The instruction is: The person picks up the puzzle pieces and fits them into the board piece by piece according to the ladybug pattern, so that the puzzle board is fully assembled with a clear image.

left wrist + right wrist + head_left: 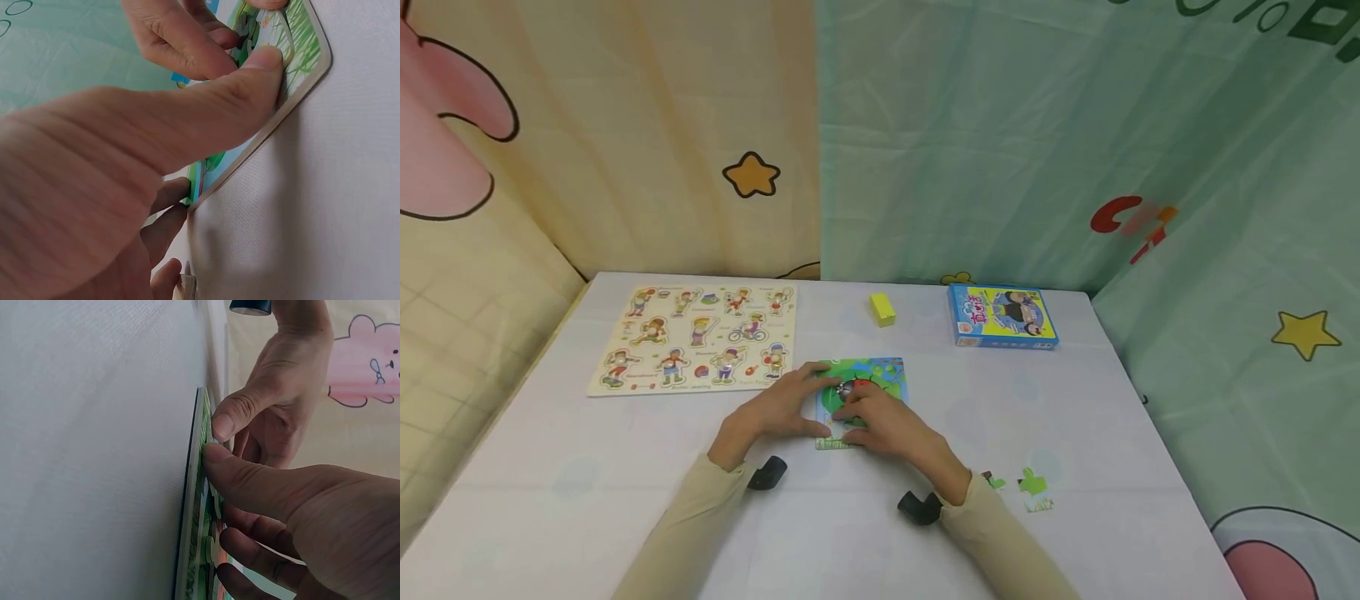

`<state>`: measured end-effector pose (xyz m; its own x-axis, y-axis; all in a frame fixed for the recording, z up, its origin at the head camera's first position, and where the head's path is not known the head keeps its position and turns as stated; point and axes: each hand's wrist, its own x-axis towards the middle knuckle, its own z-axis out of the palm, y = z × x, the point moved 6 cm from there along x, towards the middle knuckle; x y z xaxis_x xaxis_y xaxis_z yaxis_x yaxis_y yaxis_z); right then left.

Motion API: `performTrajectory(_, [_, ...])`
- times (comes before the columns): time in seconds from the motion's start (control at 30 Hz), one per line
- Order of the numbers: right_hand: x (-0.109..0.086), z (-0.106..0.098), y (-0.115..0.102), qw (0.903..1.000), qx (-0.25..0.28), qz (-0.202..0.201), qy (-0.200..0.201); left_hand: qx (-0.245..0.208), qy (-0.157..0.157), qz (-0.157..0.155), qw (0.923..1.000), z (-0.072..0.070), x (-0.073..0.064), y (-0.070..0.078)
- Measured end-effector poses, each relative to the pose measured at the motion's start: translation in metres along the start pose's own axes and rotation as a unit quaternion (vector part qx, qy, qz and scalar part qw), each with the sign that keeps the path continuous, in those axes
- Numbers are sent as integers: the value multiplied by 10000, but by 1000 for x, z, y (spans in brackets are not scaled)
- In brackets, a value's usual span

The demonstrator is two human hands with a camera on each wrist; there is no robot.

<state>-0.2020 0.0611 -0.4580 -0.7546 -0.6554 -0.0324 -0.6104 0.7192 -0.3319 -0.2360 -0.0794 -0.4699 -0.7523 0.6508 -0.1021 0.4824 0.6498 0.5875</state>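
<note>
A green jigsaw board [887, 372] lies flat on the white table [587, 517], near the middle. Both hands are on it. My left hand [786, 407] lies over the board's left edge, and its thumb [256, 75] presses a piece at the near corner while the fingers [165, 219] sit against the board's side. My right hand [880, 419] covers the board's middle; its thumb [215, 456] presses the same piece, tip to tip with the left thumb [226, 419]. The right fingers [240, 540] rest bent on the picture. Two loose green pieces [1033, 485] lie to the right.
A wooden peg puzzle with figures [692, 337] lies at the back left. A yellow block [882, 308] and a blue game box [1002, 315] stand at the back. Printed curtains close in the table on three sides. A small camera [766, 472] sits on each wrist.
</note>
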Motion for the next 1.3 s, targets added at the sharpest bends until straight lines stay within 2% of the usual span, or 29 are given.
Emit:
performTrajectory(0.37, [-1,3,-2,9999,-82,7,144,-92,4,-17,10000,0,-1,3])
performTrajectory(0.63, [-5,4,-8,9988,-477,-29,137,-59,17,-54,10000,0,-1,1])
performTrajectory(0.93, [-3,6,-3,9993,138,270,215,-62,187,-6,9998,-3,1,5])
performTrajectory(1.3, [-10,1,-5,9991,-227,-115,325,167,369,253,9989,-4,6,12])
